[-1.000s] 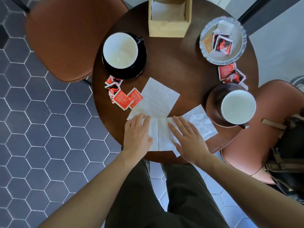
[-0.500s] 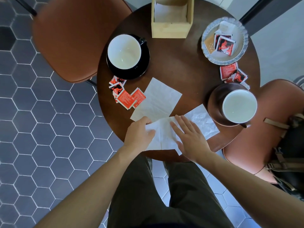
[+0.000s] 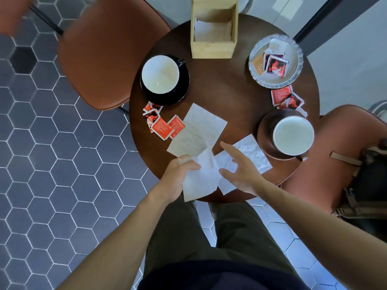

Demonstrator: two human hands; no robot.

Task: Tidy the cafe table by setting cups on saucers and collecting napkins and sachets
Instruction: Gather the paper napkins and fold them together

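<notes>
Light: soft daylight, brightest at the upper right on the pale floor (image 3: 354,65).
Glare: sheen on the table (image 3: 222,84) and left chair (image 3: 109,59).
Shadows: faint, soft-edged.
Blur: motion smear on the hands and lifted napkin (image 3: 201,176); top-left corner smeared.
Distortion: wide-angle bending at the edges.

left hand (image 3: 178,176) grips white napkin (image 3: 201,181), lifting it off tabletop (image 3: 226,91) | right hand (image 3: 240,170) spread over second napkin (image 3: 251,153) | red sachets (image 3: 163,124) beside black saucer (image 3: 180,95)
</notes>
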